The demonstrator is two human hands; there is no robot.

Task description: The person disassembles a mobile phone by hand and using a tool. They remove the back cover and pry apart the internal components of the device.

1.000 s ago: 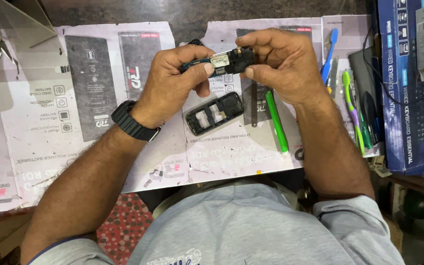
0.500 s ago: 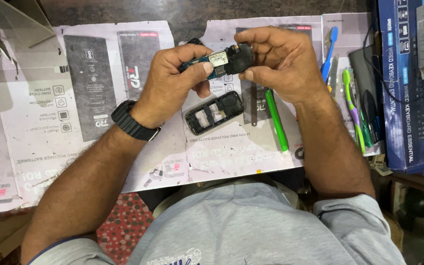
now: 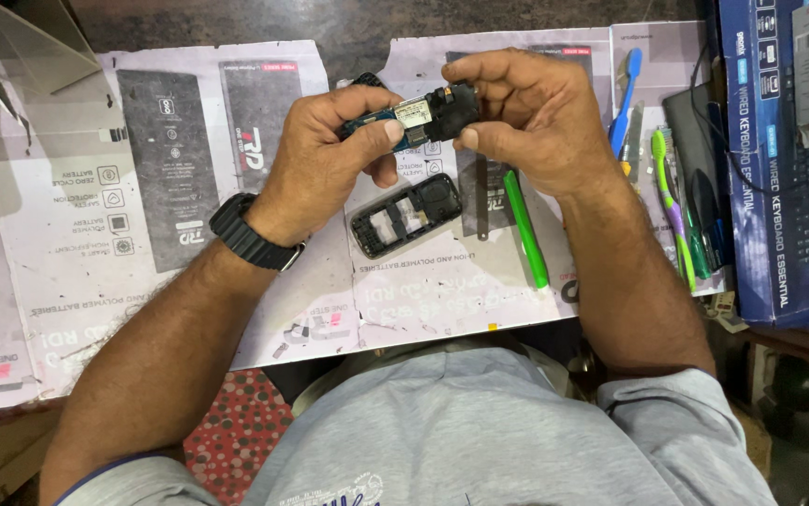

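Paper sheets [image 3: 95, 234] cover the dark bench [image 3: 348, 23] where both hands [image 3: 329, 155] [image 3: 536, 117] grip a circuit board [image 3: 414, 114].

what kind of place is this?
Likely a small phone repair bench: both hands hold a bare blue circuit board, an opened black phone shell lies on the paper-covered table, beside a green plastic pry stick.

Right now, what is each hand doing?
Left hand: closed on one end of the small blue-green phone circuit board.
Right hand: closed on the board's dark other end.
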